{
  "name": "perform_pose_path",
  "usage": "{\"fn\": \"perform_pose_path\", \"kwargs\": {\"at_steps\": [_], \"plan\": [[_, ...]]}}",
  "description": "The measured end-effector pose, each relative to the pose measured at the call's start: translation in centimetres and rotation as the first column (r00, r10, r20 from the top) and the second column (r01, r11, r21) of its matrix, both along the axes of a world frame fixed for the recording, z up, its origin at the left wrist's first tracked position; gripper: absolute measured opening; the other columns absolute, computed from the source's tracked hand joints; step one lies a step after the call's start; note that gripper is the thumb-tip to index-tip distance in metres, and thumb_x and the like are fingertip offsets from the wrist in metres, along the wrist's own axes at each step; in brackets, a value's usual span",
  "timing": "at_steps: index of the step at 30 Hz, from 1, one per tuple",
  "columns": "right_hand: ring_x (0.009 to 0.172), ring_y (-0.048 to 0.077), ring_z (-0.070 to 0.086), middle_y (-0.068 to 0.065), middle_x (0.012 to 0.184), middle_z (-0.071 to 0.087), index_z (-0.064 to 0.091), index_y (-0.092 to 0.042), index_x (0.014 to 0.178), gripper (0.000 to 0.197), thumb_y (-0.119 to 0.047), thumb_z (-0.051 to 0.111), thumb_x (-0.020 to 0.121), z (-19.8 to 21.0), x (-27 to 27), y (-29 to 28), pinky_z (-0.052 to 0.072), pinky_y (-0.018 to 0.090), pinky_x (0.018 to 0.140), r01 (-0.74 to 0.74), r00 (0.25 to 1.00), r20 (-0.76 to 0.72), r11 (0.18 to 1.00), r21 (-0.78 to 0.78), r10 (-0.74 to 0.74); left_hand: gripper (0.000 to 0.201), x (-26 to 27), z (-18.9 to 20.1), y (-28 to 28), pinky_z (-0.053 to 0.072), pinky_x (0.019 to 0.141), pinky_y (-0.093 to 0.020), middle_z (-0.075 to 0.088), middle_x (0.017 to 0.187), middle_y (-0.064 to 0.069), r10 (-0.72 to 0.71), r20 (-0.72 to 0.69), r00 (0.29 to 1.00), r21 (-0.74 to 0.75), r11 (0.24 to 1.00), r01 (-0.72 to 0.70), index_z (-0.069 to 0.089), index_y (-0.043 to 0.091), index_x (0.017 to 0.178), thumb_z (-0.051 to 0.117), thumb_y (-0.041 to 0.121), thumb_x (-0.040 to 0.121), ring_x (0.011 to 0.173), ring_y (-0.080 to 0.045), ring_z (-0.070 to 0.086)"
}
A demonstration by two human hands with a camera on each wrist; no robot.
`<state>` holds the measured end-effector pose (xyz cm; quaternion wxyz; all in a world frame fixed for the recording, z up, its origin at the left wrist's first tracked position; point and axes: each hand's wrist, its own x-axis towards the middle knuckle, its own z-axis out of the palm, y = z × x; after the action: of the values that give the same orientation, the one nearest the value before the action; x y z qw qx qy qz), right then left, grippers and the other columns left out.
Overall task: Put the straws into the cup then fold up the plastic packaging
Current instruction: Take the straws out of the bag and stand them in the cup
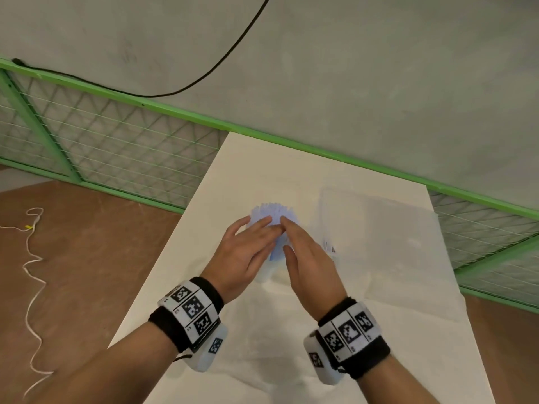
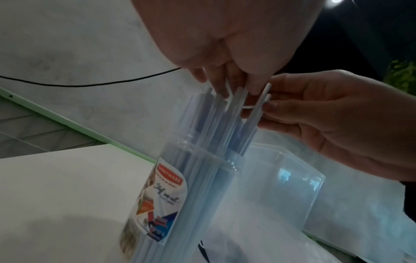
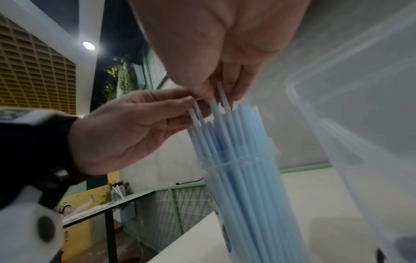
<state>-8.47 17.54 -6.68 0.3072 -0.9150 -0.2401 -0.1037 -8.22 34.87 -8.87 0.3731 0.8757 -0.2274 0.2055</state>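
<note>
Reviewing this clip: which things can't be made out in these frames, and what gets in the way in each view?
- Cup: hidden in the head view by both hands; its base is blurred in the left wrist view.
- Straws: too many and overlapping to count.
- Plastic packaging: clear film, edges faint in the head view; a blur in the right wrist view.
- Left hand and right hand: fingertip contact hidden by the palms in the wrist views.

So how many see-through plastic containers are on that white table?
2. A tall clear plastic cup with a printed label stands under both hands, full of pale blue straws. A clear rectangular plastic box sits just to its right. Others may be out of view.
</note>
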Motion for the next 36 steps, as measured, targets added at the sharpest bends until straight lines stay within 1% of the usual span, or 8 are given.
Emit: {"fn": "perform_pose_path", "kwargs": {"at_steps": [6, 10, 14, 19, 22, 25, 30, 36], "plan": [[0.127, 0.014, 0.052, 0.008, 0.138, 0.058, 0.048, -0.010, 0.139, 0.044, -0.004, 0.052, 0.095, -0.9, 0.2, 0.0, 0.036, 0.013, 0.106, 0.041, 0.985, 0.165, 0.996, 0.078, -0.054, 0.037, 0.2, -1.5, -0.2, 0.022, 0.116, -0.039, 0.056, 0.139, 0.004, 0.003, 0.047, 0.999, 0.122, 0.992, -0.009, 0.059, 0.016, 0.131, 0.043, 0.016, 0.099, 0.139, -0.014, 0.039], [0.126, 0.018, 0.056, 0.006, 0.136, 0.059, 0.056, -0.005, 0.134, 0.040, -0.004, 0.052, 0.094, -2.6, 0.2, -0.3, 0.051, 0.037, 0.098, 0.021, 0.972, 0.233, 1.000, -0.020, -0.016, 0.038, -0.4, -1.5, -0.5, 0.015, 0.115, -0.044, 0.054, 0.142, 0.009, 0.088, 0.040, 0.995, 0.295, 0.951, -0.096, 0.055, 0.021, 0.134, 0.039, 0.020, 0.100, 0.144, -0.012, 0.029], [0.137, 0.022, 0.045, 0.005, 0.146, 0.051, 0.050, -0.005, 0.139, 0.064, 0.010, 0.065, 0.078, -3.6, -0.5, 0.2, 0.039, 0.042, 0.108, 0.064, 0.966, 0.257, 0.974, -0.218, -0.006, 0.046, -1.9, -1.4, -0.6, 0.004, 0.118, -0.040, 0.030, 0.158, 0.007, 0.177, -0.054, 0.983, 0.300, 0.942, -0.153, 0.037, 0.022, 0.147, 0.029, 0.026, 0.102, 0.149, -0.007, 0.011], [0.150, 0.022, 0.017, 0.004, 0.161, 0.025, 0.024, -0.010, 0.153, 0.082, -0.007, 0.061, 0.081, -2.7, -1.7, 0.4, 0.022, 0.038, 0.117, 0.109, 0.987, 0.145, 0.942, -0.318, -0.066, 0.059, -3.0, -0.8, 0.3, -0.005, 0.119, -0.038, 0.002, 0.163, 0.006, 0.297, -0.120, 0.947, 0.281, 0.925, -0.254, 0.012, 0.025, 0.155, 0.032, 0.030, 0.100, 0.150, -0.008, -0.002], [0.150, 0.023, 0.016, 0.007, 0.162, 0.019, 0.021, -0.009, 0.154, 0.090, -0.007, 0.061, 0.073, -2.8, -2.2, 0.4, 0.028, 0.042, 0.117, 0.092, 0.994, 0.091, 0.919, -0.384, -0.061, 0.061, -3.1, -1.2, 0.3, 0.004, 0.120, -0.042, 0.007, 0.163, 0.004, 0.255, -0.103, 0.961, 0.438, 0.879, -0.186, 0.013, 0.024, 0.155, 0.034, 0.035, 0.099, 0.150, -0.011, 0.008], [0.140, 0.027, 0.041, 0.012, 0.150, 0.044, 0.046, -0.003, 0.142, 0.070, -0.004, 0.051, 0.072, -1.6, -1.3, -0.1, 0.044, 0.048, 0.106, 0.045, 0.993, 0.118, 0.946, -0.321, -0.007, 0.059, -3.5, -1.4, 0.3, 0.017, 0.118, -0.045, 0.024, 0.160, 0.000, 0.194, -0.046, 0.980, 0.516, 0.844, -0.143, 0.027, 0.016, 0.152, 0.037, 0.029, 0.096, 0.147, -0.012, 0.025], [0.145, 0.027, 0.031, 0.010, 0.156, 0.035, 0.036, -0.005, 0.148, 0.075, -0.009, 0.056, 0.076, 0.2, -0.2, -0.1, 0.033, 0.044, 0.114, -0.013, 0.997, 0.065, 0.954, -0.300, 0.034, 0.046, -3.0, 0.2, 0.8, 0.021, 0.117, -0.041, 0.050, 0.146, 0.002, 0.154, 0.027, 0.988, 0.306, 0.940, -0.154, 0.052, 0.016, 0.139, 0.039, 0.020, 0.095, 0.138, -0.009, 0.040], [0.139, 0.028, 0.040, 0.006, 0.144, 0.053, 0.058, -0.010, 0.134, 0.058, -0.011, 0.045, 0.077, 0.6, 1.2, -0.8, 0.035, 0.045, 0.112, -0.065, 0.998, 0.005, 0.982, -0.177, 0.067, 0.061, -1.4, 0.8, 1.1, -0.006, 0.118, -0.028, 0.012, 0.162, 0.010, 0.311, -0.226, 0.923, 0.219, 0.940, -0.262, 0.024, 0.025, 0.152, 0.013, 0.045, 0.096, 0.149, -0.004, 0.005]]}}
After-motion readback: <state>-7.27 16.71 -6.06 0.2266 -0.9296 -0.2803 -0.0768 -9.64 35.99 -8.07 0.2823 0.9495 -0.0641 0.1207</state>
